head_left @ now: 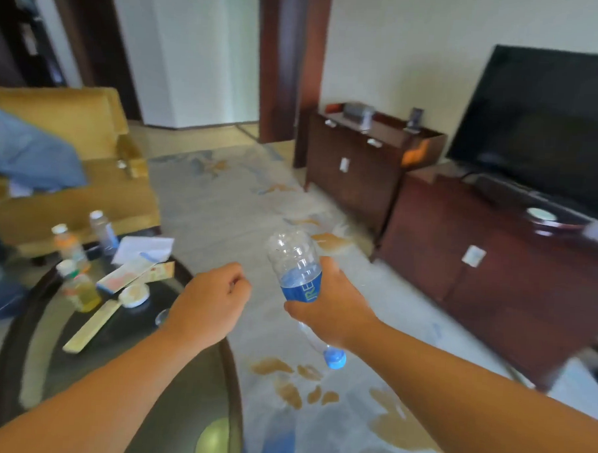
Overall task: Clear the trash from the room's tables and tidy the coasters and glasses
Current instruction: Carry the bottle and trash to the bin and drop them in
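My right hand [331,306] grips a clear empty plastic bottle [294,257] with a blue label, held upside down so its blue cap [334,358] points at the floor. My left hand [212,301] is a closed fist with nothing visible in it, over the right edge of the round dark glass table [140,373]. On the table's far left stand three bottles [72,247], one holding yellow liquid [82,290]. Beside them lie papers [142,248], a flat carton [131,275], a wooden strip [92,327] and a round white lid [134,294].
A yellow armchair [87,183] with a blue cushion [30,153] stands behind the table. Dark wooden cabinets [361,171] and a TV [548,127] line the right wall; a small dish [541,216] sits on the TV cabinet. Patterned carpet [240,206] runs between them.
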